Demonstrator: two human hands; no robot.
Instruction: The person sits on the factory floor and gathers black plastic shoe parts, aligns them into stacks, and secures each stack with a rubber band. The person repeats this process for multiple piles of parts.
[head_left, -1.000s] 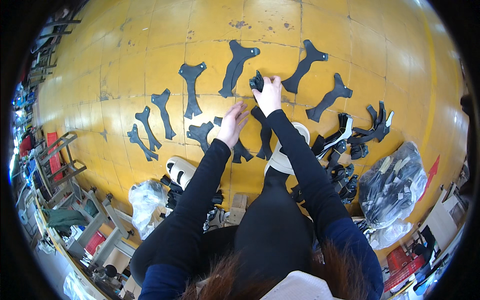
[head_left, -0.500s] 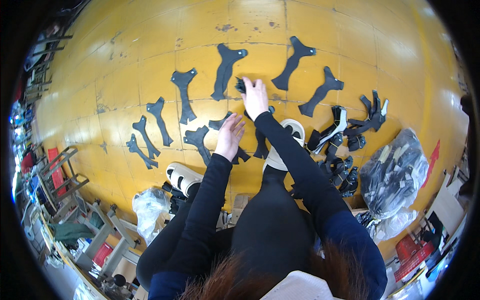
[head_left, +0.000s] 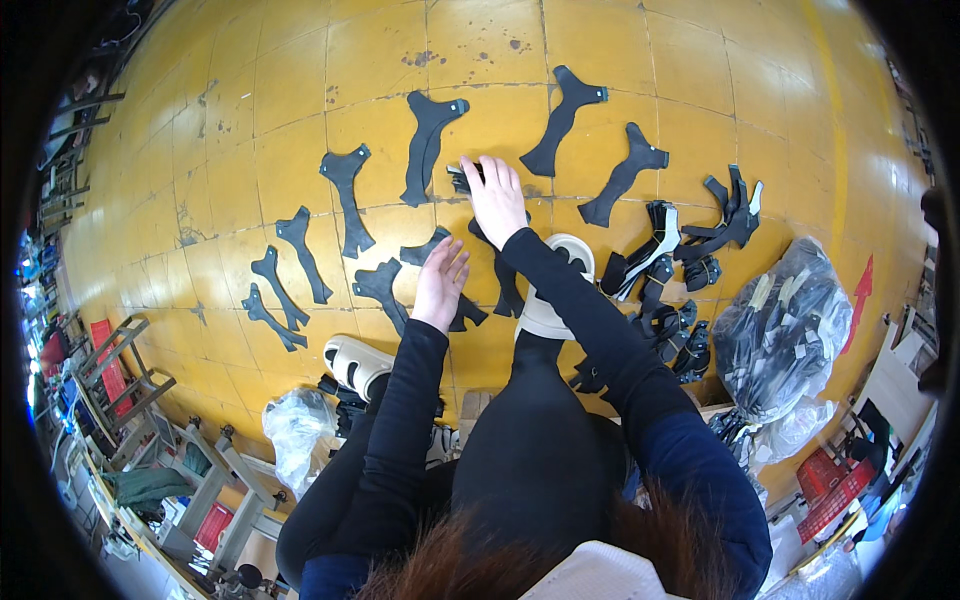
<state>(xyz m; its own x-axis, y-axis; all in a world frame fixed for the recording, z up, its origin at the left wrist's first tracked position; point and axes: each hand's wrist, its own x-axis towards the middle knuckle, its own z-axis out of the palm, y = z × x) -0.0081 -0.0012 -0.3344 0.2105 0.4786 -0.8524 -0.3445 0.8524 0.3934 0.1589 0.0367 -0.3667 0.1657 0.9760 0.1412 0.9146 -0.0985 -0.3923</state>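
My right hand (head_left: 497,197) reaches over the floor, its fingers curled around a small dark bundle (head_left: 464,180) with pale streaks at one end. The palm hides most of it. Lower and to the left, my left hand (head_left: 440,287) is held with its fingers apart and nothing in them. Beneath it lie dark Y-shaped fabric pieces, one (head_left: 380,288) showing to its left and another (head_left: 425,247) partly covered by the fingers. A further dark piece (head_left: 508,280) rests below my right wrist. Beyond the hands, a doubled dark piece (head_left: 428,145) lies flat.
More dark pieces (head_left: 348,195) form an arc on the yellow floor (head_left: 480,40). Black bundles (head_left: 655,245) and strips (head_left: 735,215) lie to the right, beside a filled clear plastic bag (head_left: 785,335). Another plastic bag (head_left: 298,430) sits left of my pale clogs (head_left: 357,362).
The whole scene has shifted slightly left in the picture. My right hand still grips the dark bundle, whose pale streaks now show. The left hand stays open over the pieces.
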